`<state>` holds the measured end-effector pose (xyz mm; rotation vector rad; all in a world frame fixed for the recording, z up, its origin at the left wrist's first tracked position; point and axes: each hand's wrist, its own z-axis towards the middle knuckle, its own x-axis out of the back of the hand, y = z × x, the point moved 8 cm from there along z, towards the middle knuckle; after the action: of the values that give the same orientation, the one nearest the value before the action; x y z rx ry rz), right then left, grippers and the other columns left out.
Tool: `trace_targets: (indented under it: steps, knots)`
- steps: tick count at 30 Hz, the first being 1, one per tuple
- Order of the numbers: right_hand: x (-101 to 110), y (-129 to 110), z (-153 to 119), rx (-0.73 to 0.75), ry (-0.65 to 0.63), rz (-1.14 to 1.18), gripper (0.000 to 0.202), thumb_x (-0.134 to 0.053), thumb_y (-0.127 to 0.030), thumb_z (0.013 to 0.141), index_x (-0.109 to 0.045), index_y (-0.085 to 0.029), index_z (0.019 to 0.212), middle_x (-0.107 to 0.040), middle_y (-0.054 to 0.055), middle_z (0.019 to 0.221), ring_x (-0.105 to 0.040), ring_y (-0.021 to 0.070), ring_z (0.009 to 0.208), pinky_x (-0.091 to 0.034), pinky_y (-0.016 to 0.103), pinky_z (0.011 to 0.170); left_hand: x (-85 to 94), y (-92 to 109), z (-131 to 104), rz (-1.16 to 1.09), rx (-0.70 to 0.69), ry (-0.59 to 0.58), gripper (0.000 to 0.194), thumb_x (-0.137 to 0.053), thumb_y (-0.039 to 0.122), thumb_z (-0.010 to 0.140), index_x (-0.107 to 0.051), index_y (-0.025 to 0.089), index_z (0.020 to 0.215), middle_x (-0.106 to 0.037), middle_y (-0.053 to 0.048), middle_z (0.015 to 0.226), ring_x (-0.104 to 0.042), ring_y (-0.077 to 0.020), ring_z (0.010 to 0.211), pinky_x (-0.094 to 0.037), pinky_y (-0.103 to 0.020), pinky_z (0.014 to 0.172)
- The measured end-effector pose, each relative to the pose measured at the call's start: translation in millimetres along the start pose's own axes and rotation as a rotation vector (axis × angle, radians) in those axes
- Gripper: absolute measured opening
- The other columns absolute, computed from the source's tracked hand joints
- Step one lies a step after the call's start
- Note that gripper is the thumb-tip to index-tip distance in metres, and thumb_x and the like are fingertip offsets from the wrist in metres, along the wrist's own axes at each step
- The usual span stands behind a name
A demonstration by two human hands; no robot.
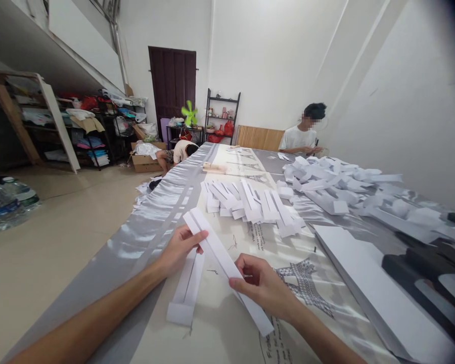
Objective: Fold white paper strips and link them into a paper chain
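Note:
Both hands hold one long folded white paper strip [222,260] slantwise above the table. My left hand [182,247] pinches its upper part, thumb on top. My right hand [256,280] grips it lower down, thumb on the near face and fingers curled behind. Under my left hand another folded strip [185,296] lies on the printed cloth [220,328]. Beyond the hands is a loose pile of folded strips [246,202]. A stack of flat white paper [367,288] lies right of my right hand.
A large heap of folded paper [333,182] covers the table's right side. Black objects [420,283] lie at the right edge. One person [299,136] sits at the far right; another [182,151] bends down beyond the table's left edge. A small wooden object [214,168] lies further back.

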<state>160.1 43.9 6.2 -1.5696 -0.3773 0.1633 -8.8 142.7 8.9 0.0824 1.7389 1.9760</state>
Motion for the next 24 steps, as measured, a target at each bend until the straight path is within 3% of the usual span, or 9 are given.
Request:
trace_targets:
  steps: [3,7,12,17,22,24]
  knots:
    - [-0.3,-6.0,-1.9,0.022,0.006,0.032,0.034,-0.074,-0.035,0.086,-0.046,-0.020,0.078,-0.049,-0.006,0.072,-0.042,0.0081,0.061,-0.032,0.021,0.055,-2.4,-1.7,-3.0,0.033,0.007,0.010,0.035,-0.078,0.040,0.083,-0.063,0.013,0.067,-0.056,0.001,0.059,-0.046,-0.0080,0.049,-0.035,-0.021,0.046]
    - [-3.1,-7.5,-4.1,-0.015,-0.012,0.106,0.032,-0.073,-0.039,0.088,-0.047,-0.021,0.085,-0.064,-0.003,0.079,-0.052,0.0093,0.062,-0.036,0.020,0.055,-1.6,2.4,-5.1,0.019,0.013,0.082,0.035,-0.077,0.043,0.082,-0.067,0.012,0.071,-0.057,-0.001,0.060,-0.047,-0.0084,0.048,-0.034,-0.021,0.044]
    - [-12.2,2.8,-4.7,-0.122,-0.088,0.172,0.045,-0.081,-0.042,0.080,-0.054,-0.022,0.110,-0.075,0.003,0.085,-0.070,0.0204,0.069,-0.048,0.026,0.055,-0.3,6.0,-6.0,0.041,0.049,0.179,0.044,-0.073,0.052,0.081,-0.075,0.008,0.082,-0.057,-0.002,0.058,-0.045,-0.0083,0.047,-0.030,-0.020,0.041]
    - [-15.5,8.9,-3.0,-0.156,-0.142,0.150,0.031,-0.082,-0.039,0.077,-0.071,-0.015,0.095,-0.077,0.007,0.086,-0.071,0.0207,0.076,-0.051,0.028,0.065,10.5,9.9,-2.2,0.144,-0.004,0.241,0.045,-0.075,0.055,0.079,-0.074,0.010,0.078,-0.051,0.002,0.052,-0.038,-0.0061,0.043,-0.025,-0.020,0.041]
    - [-12.7,13.4,-1.2,-0.166,-0.130,0.034,0.024,-0.080,-0.037,0.078,-0.075,-0.014,0.081,-0.072,0.001,0.069,-0.058,0.0109,0.055,-0.036,0.021,0.050,39.0,8.0,6.5,0.158,-0.058,0.356,0.047,-0.077,0.055,0.077,-0.062,0.013,0.062,-0.051,0.002,0.054,-0.037,-0.0049,0.044,-0.021,-0.020,0.041]
    - [-9.6,14.2,-0.2,-0.159,-0.080,0.022,0.023,-0.080,-0.037,0.078,-0.075,-0.014,0.080,-0.072,0.002,0.070,-0.058,0.0115,0.055,-0.035,0.021,0.049,41.4,6.5,8.1,0.154,-0.057,0.342,0.046,-0.076,0.055,0.078,-0.061,0.013,0.063,-0.052,0.003,0.054,-0.037,-0.0048,0.044,-0.022,-0.020,0.042]
